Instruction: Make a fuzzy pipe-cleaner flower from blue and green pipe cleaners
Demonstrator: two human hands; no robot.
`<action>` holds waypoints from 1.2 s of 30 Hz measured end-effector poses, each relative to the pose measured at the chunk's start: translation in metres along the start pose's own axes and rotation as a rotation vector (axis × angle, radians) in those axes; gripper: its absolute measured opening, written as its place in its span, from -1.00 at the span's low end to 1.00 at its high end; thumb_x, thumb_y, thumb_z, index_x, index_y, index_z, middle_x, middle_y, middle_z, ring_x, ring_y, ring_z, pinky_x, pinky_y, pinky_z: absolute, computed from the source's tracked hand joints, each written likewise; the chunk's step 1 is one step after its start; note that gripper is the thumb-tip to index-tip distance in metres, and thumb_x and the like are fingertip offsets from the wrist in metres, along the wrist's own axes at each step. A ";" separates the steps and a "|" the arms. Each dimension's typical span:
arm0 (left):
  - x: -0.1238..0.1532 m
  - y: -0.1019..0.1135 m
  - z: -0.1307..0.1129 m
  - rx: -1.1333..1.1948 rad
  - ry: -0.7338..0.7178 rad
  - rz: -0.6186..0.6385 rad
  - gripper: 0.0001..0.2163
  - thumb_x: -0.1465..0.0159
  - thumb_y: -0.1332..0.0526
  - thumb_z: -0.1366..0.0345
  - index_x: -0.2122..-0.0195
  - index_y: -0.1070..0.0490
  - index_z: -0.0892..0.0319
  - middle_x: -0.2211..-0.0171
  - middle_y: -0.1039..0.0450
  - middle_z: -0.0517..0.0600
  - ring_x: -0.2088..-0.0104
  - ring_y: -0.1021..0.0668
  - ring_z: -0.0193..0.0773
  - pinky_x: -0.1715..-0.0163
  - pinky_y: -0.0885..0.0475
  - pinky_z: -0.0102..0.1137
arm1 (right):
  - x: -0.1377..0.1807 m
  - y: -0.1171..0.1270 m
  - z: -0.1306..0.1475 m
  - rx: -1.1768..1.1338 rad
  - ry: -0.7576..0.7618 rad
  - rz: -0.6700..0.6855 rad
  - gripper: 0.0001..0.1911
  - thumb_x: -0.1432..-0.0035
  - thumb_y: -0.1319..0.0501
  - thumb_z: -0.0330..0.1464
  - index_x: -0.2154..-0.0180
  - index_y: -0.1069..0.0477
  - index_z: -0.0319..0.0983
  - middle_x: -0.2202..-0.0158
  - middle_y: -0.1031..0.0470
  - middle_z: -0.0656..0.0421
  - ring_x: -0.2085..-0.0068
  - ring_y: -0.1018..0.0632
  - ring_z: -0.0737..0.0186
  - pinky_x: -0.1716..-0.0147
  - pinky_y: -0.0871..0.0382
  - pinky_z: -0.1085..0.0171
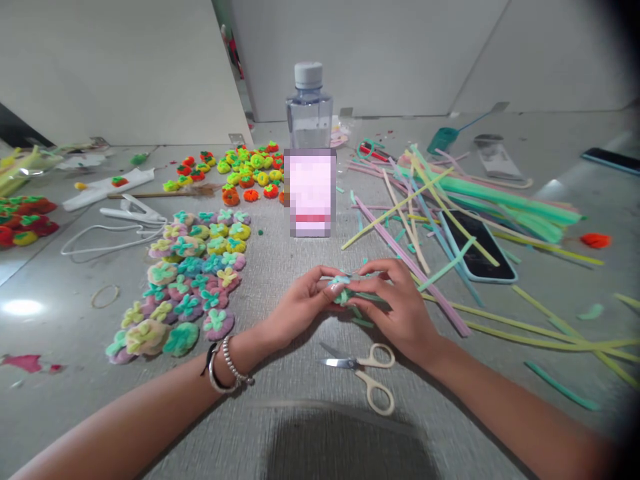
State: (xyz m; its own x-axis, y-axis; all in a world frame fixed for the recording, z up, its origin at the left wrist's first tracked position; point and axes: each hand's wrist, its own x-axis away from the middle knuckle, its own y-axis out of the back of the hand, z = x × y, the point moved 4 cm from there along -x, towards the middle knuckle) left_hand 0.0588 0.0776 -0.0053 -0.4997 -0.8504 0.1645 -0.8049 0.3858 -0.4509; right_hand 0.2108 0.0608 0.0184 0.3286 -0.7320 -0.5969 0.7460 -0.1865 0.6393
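My left hand (300,303) and my right hand (397,303) meet at the middle of the table. Both pinch a small bundle of mint-green pipe cleaner (345,293) between their fingertips, just above the grey tabletop (280,373). The left wrist wears beaded bracelets (227,363). Cream-handled scissors (365,373) lie shut on the table just below my hands. A few green offcuts (363,322) lie under my right hand.
Finished fuzzy pastel flowers (190,280) lie in a patch at left, orange and yellow ones (245,175) behind. A water bottle (309,153) stands ahead. Loose pipe cleaners (450,213) cover a phone (477,247) at right. A white cable (107,233) and rubber band (105,295) lie left.
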 end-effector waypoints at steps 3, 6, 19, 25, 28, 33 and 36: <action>0.000 -0.002 0.001 0.023 0.003 -0.010 -0.75 -0.23 -0.30 0.20 0.22 -0.33 0.26 0.36 -0.53 0.02 0.34 -0.57 -0.32 0.21 -0.45 -0.37 | 0.000 0.000 -0.001 0.029 0.007 -0.007 -0.93 -0.22 -0.23 -0.34 0.21 -0.44 -0.11 0.13 -0.36 0.11 0.09 -0.41 0.11 0.22 -0.37 0.12; -0.002 -0.002 0.002 0.048 -0.004 -0.027 -0.78 -0.25 -0.29 0.21 0.25 -0.31 0.24 0.34 -0.54 0.02 0.33 -0.58 -0.31 0.16 -0.46 -0.32 | 0.000 0.000 -0.002 0.114 0.021 -0.017 -0.92 -0.22 -0.23 -0.30 0.22 -0.47 -0.12 0.11 -0.38 0.09 0.09 -0.40 0.08 0.21 -0.36 0.08; -0.002 0.000 0.000 -0.035 -0.014 -0.033 -0.68 -0.21 -0.32 0.19 0.07 -0.42 0.25 0.34 -0.53 0.01 0.36 -0.57 -0.32 0.23 -0.49 -0.35 | 0.000 0.001 0.005 0.155 0.080 -0.042 -0.82 -0.21 -0.25 -0.33 0.13 -0.39 -0.10 0.13 -0.39 0.08 0.08 -0.40 0.06 0.14 -0.36 0.03; -0.002 0.001 0.000 -0.088 -0.033 -0.072 -0.75 -0.23 -0.30 0.23 0.11 -0.46 0.24 0.30 -0.54 0.03 0.33 -0.57 -0.31 0.24 -0.51 -0.38 | 0.001 0.002 0.006 0.130 0.046 -0.059 -0.74 -0.18 -0.27 -0.34 0.09 -0.31 -0.09 0.15 -0.39 0.10 0.11 -0.43 0.06 0.13 -0.34 0.03; -0.002 0.000 0.001 -0.127 -0.039 -0.091 -0.76 -0.23 -0.28 0.26 0.10 -0.49 0.24 0.26 -0.53 0.04 0.35 -0.56 -0.33 0.31 -0.52 -0.41 | 0.001 0.001 0.007 0.125 0.059 -0.048 -0.71 -0.17 -0.27 -0.38 0.08 -0.29 -0.11 0.15 -0.39 0.10 0.10 -0.42 0.06 0.12 -0.34 0.04; -0.001 -0.001 0.002 -0.172 -0.019 -0.093 -0.75 -0.25 -0.24 0.26 0.08 -0.51 0.24 0.18 -0.52 0.08 0.37 -0.54 -0.36 0.35 -0.52 -0.42 | 0.001 -0.002 0.009 0.128 0.089 -0.010 -0.73 -0.16 -0.25 -0.42 0.10 -0.29 -0.15 0.15 -0.40 0.08 0.11 -0.42 0.08 0.13 -0.34 0.05; 0.000 -0.001 0.001 -0.160 0.019 -0.016 -0.69 -0.28 -0.21 0.26 -0.02 -0.47 0.23 0.14 -0.52 0.11 0.29 -0.56 -0.30 0.30 -0.51 -0.39 | 0.001 -0.001 0.008 0.108 0.087 -0.023 -0.75 -0.15 -0.23 -0.44 0.11 -0.30 -0.16 0.15 -0.39 0.08 0.11 -0.42 0.07 0.13 -0.35 0.05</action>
State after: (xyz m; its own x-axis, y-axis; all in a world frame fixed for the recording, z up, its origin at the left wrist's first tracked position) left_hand 0.0601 0.0765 -0.0052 -0.4909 -0.8506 0.1884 -0.8529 0.4252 -0.3029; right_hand 0.2061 0.0551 0.0211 0.3645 -0.6682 -0.6485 0.6888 -0.2752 0.6707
